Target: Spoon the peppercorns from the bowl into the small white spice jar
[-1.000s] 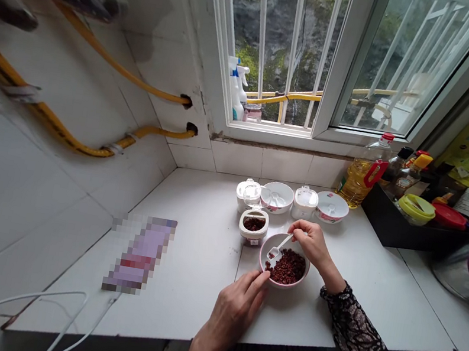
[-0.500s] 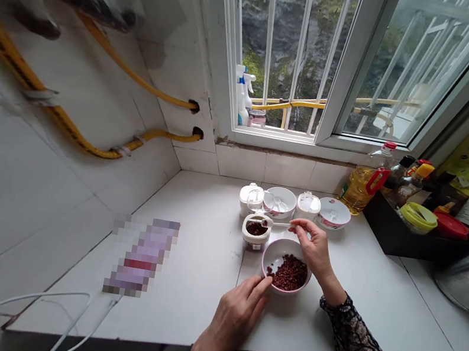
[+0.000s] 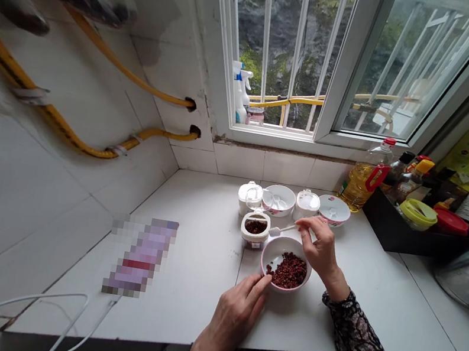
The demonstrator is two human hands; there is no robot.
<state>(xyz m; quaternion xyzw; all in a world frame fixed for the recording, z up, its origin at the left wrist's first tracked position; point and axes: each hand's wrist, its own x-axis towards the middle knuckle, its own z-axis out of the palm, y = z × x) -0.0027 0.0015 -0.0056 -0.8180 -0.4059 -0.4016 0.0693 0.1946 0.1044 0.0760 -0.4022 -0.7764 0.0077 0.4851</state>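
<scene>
My left hand [image 3: 236,310] grips the near left rim of a white bowl [image 3: 276,249] with a pink edge. Dark red grains like Sichuan peppercorns [image 3: 290,272] fill much of the bowl's right and lower part. A small white spoon [image 3: 283,230] is pinched in my right hand [image 3: 319,246], above the bowl's far rim. Its scoop end is just right of an open seasoning jar [image 3: 253,240], which holds similar dark grains. Whether any grains lie in the scoop is hard to make out.
Behind the jar stand two lidded white jars [image 3: 307,204] and two white dishes [image 3: 334,210]. An oil bottle [image 3: 358,181] and a black box [image 3: 391,229] of condiments are at the right. A blurred purple object [image 3: 143,259] with a cable lies left.
The spoon has moved off the open jar's mouth, slightly right and down, and is now tilted. My left hand stays on the bowl's rim.
</scene>
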